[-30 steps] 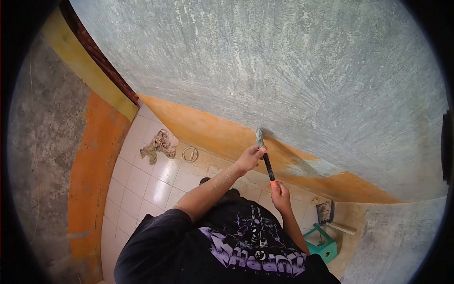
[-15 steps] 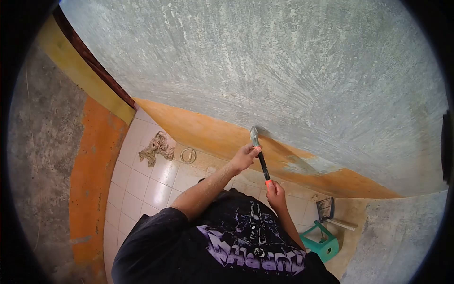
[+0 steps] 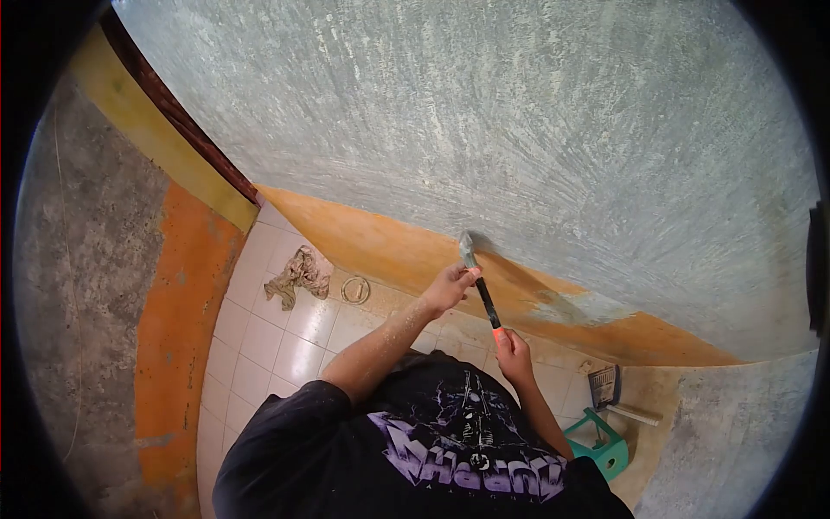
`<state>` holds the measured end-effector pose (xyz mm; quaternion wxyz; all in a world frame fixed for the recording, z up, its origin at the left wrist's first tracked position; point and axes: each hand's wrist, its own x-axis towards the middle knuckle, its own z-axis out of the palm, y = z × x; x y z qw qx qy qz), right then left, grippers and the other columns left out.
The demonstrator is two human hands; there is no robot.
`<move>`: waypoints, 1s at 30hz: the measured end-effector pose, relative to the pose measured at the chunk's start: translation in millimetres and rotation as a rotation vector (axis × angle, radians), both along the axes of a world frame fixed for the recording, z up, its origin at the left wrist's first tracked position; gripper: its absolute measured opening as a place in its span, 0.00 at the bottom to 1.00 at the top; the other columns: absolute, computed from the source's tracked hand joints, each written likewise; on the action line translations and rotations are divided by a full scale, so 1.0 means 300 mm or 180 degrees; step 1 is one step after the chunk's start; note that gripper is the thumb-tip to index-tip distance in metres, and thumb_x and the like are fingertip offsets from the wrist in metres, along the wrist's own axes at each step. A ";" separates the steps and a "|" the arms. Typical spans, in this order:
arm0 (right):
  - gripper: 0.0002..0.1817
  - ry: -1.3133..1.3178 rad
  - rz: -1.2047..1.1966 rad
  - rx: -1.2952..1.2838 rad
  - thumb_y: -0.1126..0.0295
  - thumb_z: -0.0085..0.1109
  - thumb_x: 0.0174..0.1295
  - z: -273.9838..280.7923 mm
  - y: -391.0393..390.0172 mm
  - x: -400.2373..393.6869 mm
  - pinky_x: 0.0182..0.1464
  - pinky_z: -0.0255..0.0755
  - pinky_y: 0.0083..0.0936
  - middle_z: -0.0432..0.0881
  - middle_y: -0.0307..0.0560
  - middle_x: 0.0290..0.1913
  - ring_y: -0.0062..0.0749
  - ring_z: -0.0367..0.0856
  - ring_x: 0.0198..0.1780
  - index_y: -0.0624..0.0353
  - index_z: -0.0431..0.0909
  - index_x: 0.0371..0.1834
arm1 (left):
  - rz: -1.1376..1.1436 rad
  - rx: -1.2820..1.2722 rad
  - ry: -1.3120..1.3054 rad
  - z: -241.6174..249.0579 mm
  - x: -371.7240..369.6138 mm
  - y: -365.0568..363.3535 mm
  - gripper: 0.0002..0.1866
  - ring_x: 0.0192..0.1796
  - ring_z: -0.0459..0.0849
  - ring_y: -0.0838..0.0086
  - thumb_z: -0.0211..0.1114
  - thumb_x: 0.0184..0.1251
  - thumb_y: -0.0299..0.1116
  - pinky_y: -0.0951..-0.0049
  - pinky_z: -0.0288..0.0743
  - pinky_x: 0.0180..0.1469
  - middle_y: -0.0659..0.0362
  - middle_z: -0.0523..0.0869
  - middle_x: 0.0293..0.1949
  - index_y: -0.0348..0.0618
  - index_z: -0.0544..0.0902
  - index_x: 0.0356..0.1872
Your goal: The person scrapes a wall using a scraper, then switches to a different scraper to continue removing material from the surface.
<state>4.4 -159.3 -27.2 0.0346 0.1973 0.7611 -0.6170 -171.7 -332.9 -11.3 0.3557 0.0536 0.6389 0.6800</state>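
I hold a long scraper (image 3: 486,298) in both hands, with a grey head, a black shaft and an orange grip end. My left hand (image 3: 449,290) is closed around the shaft just below the head, thumb towards the wall. My right hand (image 3: 516,355) wraps the orange end, lower and to the right. The grey head is right at the wall (image 3: 450,112), near the border between its rough grey, streaked surface and the orange band (image 3: 372,227) below. Pale dust specks my left forearm.
On the tiled floor (image 3: 259,342) lie a crumpled cloth (image 3: 300,277) and a round ring-like item (image 3: 355,290). A green plastic stool (image 3: 609,454) stands at the lower right beside a dark paint tray (image 3: 603,387). Another wall (image 3: 186,329), patched grey and orange, rises at left.
The view has shifted slightly, so the cloth, ring and stool appear a little further right and lower. Both hands keep their hold on the scraper, its head still at the wall.
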 end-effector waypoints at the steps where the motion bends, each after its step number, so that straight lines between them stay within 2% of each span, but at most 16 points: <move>1: 0.18 0.0044 0.0053 0.0160 0.58 0.52 0.74 0.011 -0.009 -0.012 0.28 0.63 0.20 0.70 0.32 0.23 0.16 0.68 0.24 0.65 0.80 0.44 | 0.0079 0.0006 -0.0009 0.012 -0.005 -0.012 0.26 0.58 0.77 0.70 0.56 0.75 0.54 0.59 0.74 0.55 0.60 0.81 0.55 0.46 0.74 0.63; 10: 0.18 -0.0173 -0.0079 0.0034 0.58 0.53 0.73 0.035 0.024 0.034 0.28 0.63 0.20 0.71 0.33 0.22 0.16 0.68 0.24 0.65 0.80 0.43 | -0.0154 -0.0019 -0.0050 0.004 0.012 0.033 0.26 0.57 0.77 0.71 0.56 0.75 0.54 0.61 0.74 0.54 0.60 0.81 0.54 0.45 0.74 0.62; 16: 0.17 0.0141 -0.0156 0.0339 0.58 0.53 0.73 0.013 -0.013 0.023 0.27 0.63 0.20 0.70 0.32 0.22 0.16 0.67 0.24 0.64 0.81 0.43 | -0.0144 -0.0074 0.0029 -0.007 -0.004 -0.002 0.27 0.56 0.77 0.71 0.57 0.74 0.56 0.60 0.75 0.53 0.60 0.80 0.53 0.45 0.75 0.61; 19: 0.17 -0.0092 -0.0178 0.0145 0.59 0.53 0.73 0.052 -0.006 0.035 0.27 0.62 0.20 0.71 0.32 0.22 0.15 0.66 0.24 0.64 0.81 0.44 | -0.0172 -0.0058 0.0022 -0.007 0.006 0.023 0.27 0.56 0.77 0.72 0.57 0.74 0.55 0.60 0.75 0.53 0.60 0.81 0.52 0.45 0.76 0.60; 22: 0.17 0.0094 -0.0105 0.0581 0.59 0.53 0.73 0.002 -0.022 0.028 0.27 0.62 0.20 0.70 0.32 0.22 0.15 0.66 0.24 0.64 0.81 0.44 | -0.0156 0.0014 0.0041 -0.014 -0.001 -0.004 0.26 0.55 0.77 0.72 0.58 0.73 0.55 0.60 0.75 0.52 0.61 0.81 0.51 0.45 0.76 0.59; 23: 0.17 0.0078 -0.0189 0.0299 0.59 0.54 0.73 -0.010 -0.028 0.037 0.27 0.62 0.20 0.71 0.33 0.22 0.16 0.67 0.24 0.64 0.81 0.44 | -0.0128 0.0055 0.0024 -0.018 0.001 0.007 0.26 0.55 0.78 0.73 0.58 0.73 0.55 0.61 0.75 0.52 0.61 0.81 0.51 0.45 0.76 0.59; 28: 0.18 -0.0037 -0.0200 0.0143 0.58 0.54 0.72 0.029 -0.045 0.020 0.28 0.63 0.21 0.73 0.35 0.22 0.17 0.67 0.24 0.65 0.81 0.44 | -0.0005 0.0133 -0.0024 -0.035 0.007 0.019 0.24 0.55 0.78 0.74 0.57 0.74 0.54 0.62 0.74 0.51 0.62 0.81 0.52 0.46 0.76 0.58; 30: 0.18 -0.0029 -0.0068 0.0239 0.58 0.55 0.72 0.038 -0.067 -0.034 0.29 0.64 0.22 0.73 0.36 0.22 0.18 0.67 0.24 0.65 0.81 0.43 | 0.0152 0.0073 -0.0039 -0.027 -0.037 -0.067 0.24 0.55 0.78 0.74 0.57 0.75 0.54 0.63 0.74 0.52 0.63 0.81 0.53 0.46 0.77 0.58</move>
